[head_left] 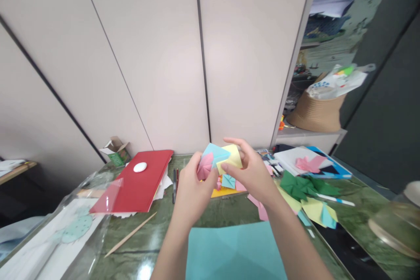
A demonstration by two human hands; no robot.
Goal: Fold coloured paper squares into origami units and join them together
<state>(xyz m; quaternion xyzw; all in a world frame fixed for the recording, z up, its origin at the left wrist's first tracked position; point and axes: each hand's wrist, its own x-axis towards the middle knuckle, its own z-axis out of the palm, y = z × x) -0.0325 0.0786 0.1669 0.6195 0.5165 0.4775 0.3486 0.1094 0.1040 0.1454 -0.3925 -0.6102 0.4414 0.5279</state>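
Note:
A folded paper piece [219,156] in pink, blue and yellow is held up between both hands, above the back of the table. My left hand [196,186] grips its pink and blue side, thumb in front and fingers curled around. On the other side, my right hand [251,168] pinches the yellow part, with the thumb across its front and the index finger stretched along the top. Just behind and below the hands are small folded papers, one of them blue [229,181], on a yellow sheet [223,192]. A turquoise sheet [234,249] lies flat between my forearms.
On the left are a red folder [136,181] with a white round object [140,167], a wooden stick [130,234], a small box [115,151] and plastic-covered drawings [59,236]. Green folded paper [300,185], yellow paper [316,210], a dark flat panel [348,249] and a glass jar [398,218] occupy the right.

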